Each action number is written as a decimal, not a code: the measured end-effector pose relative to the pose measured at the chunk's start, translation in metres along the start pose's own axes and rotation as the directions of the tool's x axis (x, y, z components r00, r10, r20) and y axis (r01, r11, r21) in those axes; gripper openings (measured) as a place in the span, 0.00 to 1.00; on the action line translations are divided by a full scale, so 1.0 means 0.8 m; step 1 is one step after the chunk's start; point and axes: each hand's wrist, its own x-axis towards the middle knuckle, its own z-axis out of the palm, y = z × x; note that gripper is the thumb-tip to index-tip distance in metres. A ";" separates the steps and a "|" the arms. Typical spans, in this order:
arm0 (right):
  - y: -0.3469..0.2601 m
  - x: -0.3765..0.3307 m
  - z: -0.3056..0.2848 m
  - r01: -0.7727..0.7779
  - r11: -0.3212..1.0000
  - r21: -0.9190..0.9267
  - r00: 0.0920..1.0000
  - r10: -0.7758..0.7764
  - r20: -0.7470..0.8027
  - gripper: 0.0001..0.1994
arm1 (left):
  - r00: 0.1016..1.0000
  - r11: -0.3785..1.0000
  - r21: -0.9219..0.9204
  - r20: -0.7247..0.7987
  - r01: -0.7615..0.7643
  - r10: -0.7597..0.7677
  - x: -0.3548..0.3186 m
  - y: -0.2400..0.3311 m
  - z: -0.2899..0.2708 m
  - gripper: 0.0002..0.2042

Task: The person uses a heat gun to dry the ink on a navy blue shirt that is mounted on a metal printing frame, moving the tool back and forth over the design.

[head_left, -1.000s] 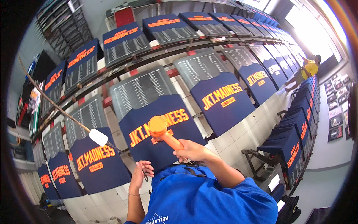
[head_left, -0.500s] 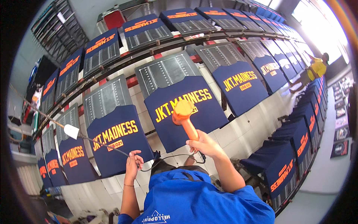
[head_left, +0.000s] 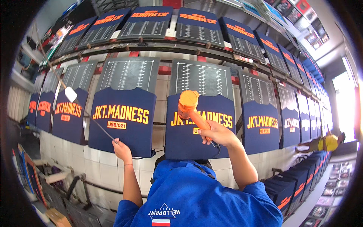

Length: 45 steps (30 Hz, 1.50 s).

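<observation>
The orange heat gun (head_left: 189, 107) is raised in front of the middle navy shirt (head_left: 200, 128), its round nozzle end just before the orange print near the shirt's upper left. The right hand (head_left: 216, 133) is clamped around the gun's handle, and a dark cable runs down from under that hand. The left hand (head_left: 121, 147) is closed on the lower end of a thin rod (head_left: 92, 121) that slants up and to the left to a small white pad (head_left: 70, 94), which sits at the gap between two shirts further left. The two hands are well apart, one before each of the two nearest shirts. Both arms come out of a blue top (head_left: 196, 196) that fills the lower middle of the view.

The shirts hang on dark grey boards (head_left: 128, 73) marked with white ruled lines, set on a long slanted rack (head_left: 166, 47) in two tiers. In the lower tier about nine navy shirts with orange print can be counted before they blur toward the right rim; in the upper tier about six. Behind the rack the wall (head_left: 113, 166) is white tile. At the far right a person in a yellow top (head_left: 329, 143) bends near a bright window (head_left: 346, 102). More navy shirts (head_left: 295, 181) are lined up at lower right.
</observation>
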 end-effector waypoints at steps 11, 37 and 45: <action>-0.037 0.071 -0.019 -0.009 0.995 -0.104 0.984 0.027 0.174 0.12 | 0.998 0.946 0.319 0.019 -0.063 0.060 -0.010 0.048 0.000 0.10; -0.010 0.044 -0.017 -0.076 0.988 -0.135 0.965 0.107 0.240 0.12 | 0.994 0.906 0.413 -0.096 0.088 -0.053 -0.013 0.067 0.008 0.12; -0.010 0.053 0.002 -0.059 0.986 -0.153 0.959 0.099 0.265 0.14 | 0.994 0.901 0.426 -0.096 0.081 -0.044 -0.013 0.072 0.006 0.12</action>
